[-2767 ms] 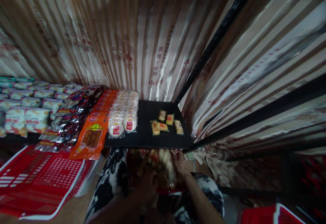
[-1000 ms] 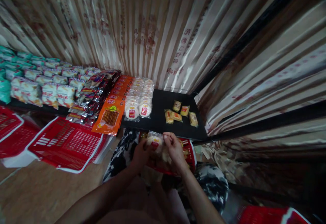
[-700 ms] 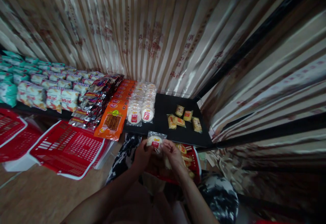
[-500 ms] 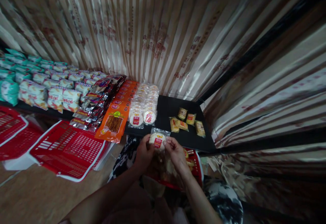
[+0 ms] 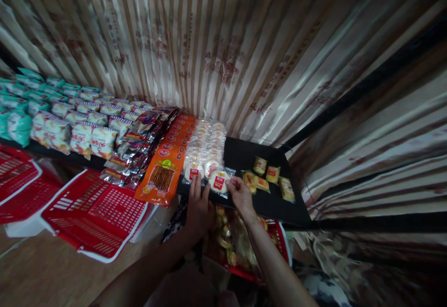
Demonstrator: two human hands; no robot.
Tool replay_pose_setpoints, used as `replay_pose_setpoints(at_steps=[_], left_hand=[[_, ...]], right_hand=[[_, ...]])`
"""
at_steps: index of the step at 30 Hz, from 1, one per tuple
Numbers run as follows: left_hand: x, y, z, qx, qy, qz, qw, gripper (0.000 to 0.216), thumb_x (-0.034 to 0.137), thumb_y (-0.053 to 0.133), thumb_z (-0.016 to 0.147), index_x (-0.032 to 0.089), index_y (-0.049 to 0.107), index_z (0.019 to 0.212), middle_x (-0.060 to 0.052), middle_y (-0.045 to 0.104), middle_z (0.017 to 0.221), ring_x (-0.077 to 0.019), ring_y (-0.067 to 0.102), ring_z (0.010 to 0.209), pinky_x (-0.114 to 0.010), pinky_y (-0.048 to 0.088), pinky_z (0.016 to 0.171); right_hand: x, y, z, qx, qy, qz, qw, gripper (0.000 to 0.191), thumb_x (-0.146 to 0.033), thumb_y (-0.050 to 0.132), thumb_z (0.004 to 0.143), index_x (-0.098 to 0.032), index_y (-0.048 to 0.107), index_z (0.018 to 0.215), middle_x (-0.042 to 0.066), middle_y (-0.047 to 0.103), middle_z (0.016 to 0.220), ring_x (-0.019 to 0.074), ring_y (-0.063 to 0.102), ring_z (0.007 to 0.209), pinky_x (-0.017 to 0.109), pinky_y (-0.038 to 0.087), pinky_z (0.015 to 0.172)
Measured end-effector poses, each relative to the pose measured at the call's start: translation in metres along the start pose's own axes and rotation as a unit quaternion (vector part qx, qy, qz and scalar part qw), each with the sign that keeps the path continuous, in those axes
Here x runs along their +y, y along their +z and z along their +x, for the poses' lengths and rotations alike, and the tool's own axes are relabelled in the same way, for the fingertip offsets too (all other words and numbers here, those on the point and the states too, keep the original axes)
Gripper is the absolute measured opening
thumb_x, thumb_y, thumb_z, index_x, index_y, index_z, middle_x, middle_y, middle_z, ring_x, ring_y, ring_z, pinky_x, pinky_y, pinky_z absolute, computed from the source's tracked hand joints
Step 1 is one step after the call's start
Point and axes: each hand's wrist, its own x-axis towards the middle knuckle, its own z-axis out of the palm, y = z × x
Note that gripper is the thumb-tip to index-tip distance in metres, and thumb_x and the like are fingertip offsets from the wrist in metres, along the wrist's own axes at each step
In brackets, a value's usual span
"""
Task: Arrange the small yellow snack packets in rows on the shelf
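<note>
Between the fingers and thumb of my right hand (image 5: 241,198) is the right edge of a clear packet with a round white rice cracker (image 5: 219,182) and a red label. The packet lies at the front of the black shelf, overlapping the front of the right row of matching rice cracker packets (image 5: 213,148). My left hand (image 5: 199,208) has its fingers stretched out at the front packet of the left row. Its thumb is close to the left edge of the pinched packet; whether it touches is unclear.
Small yellow-wrapped snacks (image 5: 259,183) lie on the black shelf (image 5: 240,153) at the right. Below, a red basket (image 5: 287,246) holds more packets. Orange snack bags (image 5: 159,176), dark foil bags and white bags (image 5: 103,140) stand leftward, above red baskets (image 5: 101,209). A striped curtain hangs behind.
Both hands have moved forward, bringing the rice cracker packet from above the basket to the front of the rows. My left fingers have come off it and stretched out.
</note>
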Motion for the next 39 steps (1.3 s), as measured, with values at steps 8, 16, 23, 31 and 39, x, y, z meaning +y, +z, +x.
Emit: replay_pose_setpoints(at_steps=[8,16,23,31,39], left_hand=[[-0.018,0.006,0.007,0.005,-0.032,0.018,0.999,0.05,0.001,0.043,0.07,0.011,0.047,0.118,-0.016,0.016,0.148,-0.0308,0.01,0.137,-0.055,0.028,0.106],[-0.023,0.006,0.009,0.001,-0.033,0.02,0.999,0.049,0.001,0.043,0.07,0.012,0.046,0.118,-0.015,0.019,0.147,-0.0295,0.013,0.137,-0.052,0.028,0.107],[-0.027,0.004,0.009,0.009,-0.017,0.031,0.999,0.047,0.002,0.043,0.072,0.011,0.045,0.118,-0.015,0.022,0.146,-0.0286,0.014,0.137,-0.052,0.029,0.107],[-0.032,-0.005,0.01,-0.045,-0.01,0.032,0.998,0.05,0.005,0.045,0.071,0.009,0.045,0.12,-0.018,0.023,0.146,-0.0295,0.015,0.136,-0.053,0.027,0.107],[-0.029,-0.011,0.009,-0.057,0.009,0.052,0.997,0.048,0.007,0.042,0.075,0.009,0.045,0.123,-0.017,0.021,0.147,-0.03,0.012,0.137,-0.054,0.025,0.107]], right_hand=[[-0.002,0.015,0.008,0.014,0.001,-0.044,0.999,0.038,-0.051,0.06,0.063,-0.019,0.059,0.083,0.001,0.062,0.072,0.0154,0.056,0.066,0.029,0.045,0.067],[-0.009,0.025,0.0,0.068,-0.01,-0.232,0.97,0.04,-0.052,0.046,0.074,-0.022,0.061,0.095,0.0,0.063,0.075,0.0155,0.056,0.065,0.026,0.041,0.061],[-0.012,0.029,-0.004,0.085,-0.002,-0.208,0.974,0.043,-0.053,0.047,0.073,-0.016,0.06,0.091,0.004,0.063,0.072,0.0171,0.057,0.064,0.027,0.043,0.06],[-0.009,0.033,0.0,0.084,-0.031,-0.266,0.96,0.037,-0.049,0.049,0.075,-0.016,0.06,0.086,0.005,0.061,0.071,0.0178,0.056,0.066,0.029,0.042,0.065],[-0.006,0.025,-0.021,0.099,-0.069,-0.197,0.973,0.049,-0.045,0.051,0.073,-0.012,0.055,0.109,0.013,0.056,0.102,0.0188,0.057,0.083,0.032,0.046,0.077]])
